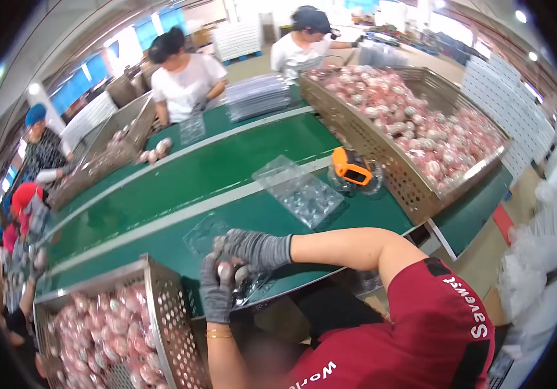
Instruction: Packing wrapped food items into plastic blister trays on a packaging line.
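Both my hands wear grey knitted gloves and meet over the near edge of the green worktop. My left hand (217,291), with a gold-coloured bracelet at the wrist, curls around a small pink-and-white ball (226,271). Above and to its right, my right hand (257,249) is bent with its fingertips meeting the left ones around the same small balls. A second, darker ball (242,274) shows between the palms. Under and behind the hands lies a clear plastic tray (205,234), partly hidden. Another clear moulded tray (302,194) rests to the right, reaching over the pale belt rail.
A perforated metal bin (173,311) of film-wrapped balls stands left; a larger one (380,160) stands right. An orange-and-black device (352,167) sits beside it. Across the green conveyor belt (200,165), two people in white shirts work near stacked clear trays (257,97). More people work left.
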The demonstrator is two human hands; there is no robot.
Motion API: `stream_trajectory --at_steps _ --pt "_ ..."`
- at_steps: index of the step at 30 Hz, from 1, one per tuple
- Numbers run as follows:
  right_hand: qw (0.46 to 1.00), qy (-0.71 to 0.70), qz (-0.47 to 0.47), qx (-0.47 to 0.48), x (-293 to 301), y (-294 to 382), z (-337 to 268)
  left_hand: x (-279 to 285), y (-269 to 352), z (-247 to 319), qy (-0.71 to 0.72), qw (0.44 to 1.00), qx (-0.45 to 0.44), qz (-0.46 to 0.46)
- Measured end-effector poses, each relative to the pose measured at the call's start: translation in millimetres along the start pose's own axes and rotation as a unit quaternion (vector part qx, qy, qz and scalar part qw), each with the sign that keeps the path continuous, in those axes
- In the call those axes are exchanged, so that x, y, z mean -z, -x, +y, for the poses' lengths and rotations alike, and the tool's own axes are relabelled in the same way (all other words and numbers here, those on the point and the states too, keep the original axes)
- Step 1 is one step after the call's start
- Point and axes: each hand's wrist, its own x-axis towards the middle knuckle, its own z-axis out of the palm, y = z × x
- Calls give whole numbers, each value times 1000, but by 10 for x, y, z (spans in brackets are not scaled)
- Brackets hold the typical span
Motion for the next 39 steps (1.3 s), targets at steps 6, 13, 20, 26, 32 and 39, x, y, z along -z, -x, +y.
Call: stream_trajectory --at_steps 6,13,20,26,32,39 --pt "980 -41 -121 -151 418 -83 -207 -15 -53 88 -101 994 15 31" --pt "988 42 -36 147 475 -1119 -911 47 -113 -162 -338 916 -210 57" --pt "944 -5 -267 191 -581 -2175 -1373 -31 -58 -289 -222 973 19 -52" --pt "879 74 -449 139 -1011 -2439 -1790 -440 -7 -1039 -205 974 -25 -97" --pt "901 -52 -415 117 -1211 -2453 -1759 -198 -55 -504 -325 928 72 -165" --pt "925 -155 -334 90 -1103 -2466 -1839 72 -153 206 -459 842 176 -221"
